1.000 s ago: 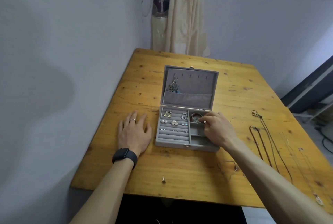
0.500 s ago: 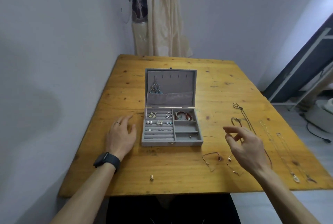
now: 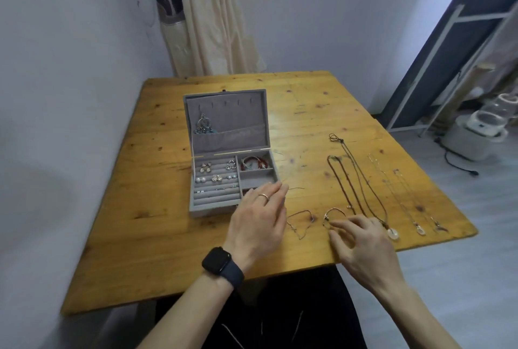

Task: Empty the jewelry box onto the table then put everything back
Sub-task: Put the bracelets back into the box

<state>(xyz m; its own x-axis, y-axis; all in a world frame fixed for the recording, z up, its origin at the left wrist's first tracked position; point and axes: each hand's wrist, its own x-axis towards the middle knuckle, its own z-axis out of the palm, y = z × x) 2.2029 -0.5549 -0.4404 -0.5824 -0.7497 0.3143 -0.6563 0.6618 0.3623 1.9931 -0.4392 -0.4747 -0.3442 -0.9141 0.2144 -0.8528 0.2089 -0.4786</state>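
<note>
1. Fingers (image 3: 276, 193) of the left hand (image 3: 256, 221) lie straight and close together, gripping nothing. They reach over the front right corner of the box (image 3: 208, 210) and hide it; I cannot tell whether they rest on it.
2. Right hand (image 3: 364, 245) is near the table's front edge. Its fingers (image 3: 340, 225) are loosely bent and spread, and they clasp nothing.
3. The index tip of that hand is just beside the near end of a bangle (image 3: 335, 210); contact cannot be told.
4. The box stands open on the table (image 3: 157, 236), left of middle, with its lid (image 3: 224, 118) upright.
5. The left part of the box has ridged rows holding earrings (image 3: 213, 177). Its rear right compartment holds a red bracelet (image 3: 253, 163).
6. A dangling earring (image 3: 203, 124) hangs inside the lid, above the pocket.
7. A thin chain (image 3: 301, 222) lies on the wood between the two hands, just left of the bangle.
8. Right of the bangle, cord necklaces (image 3: 350, 183) run from back to front. One ends in a pale ring pendant (image 3: 393, 233) just beside the right hand.
9. Silver chains (image 3: 403, 206) lie stretched out farther right, apart from both hands.
10. The left wrist carries a black watch (image 3: 221, 264), and one left finger wears a ring (image 3: 263, 196).
11. A curtain (image 3: 207, 26) hangs behind the table.
</note>
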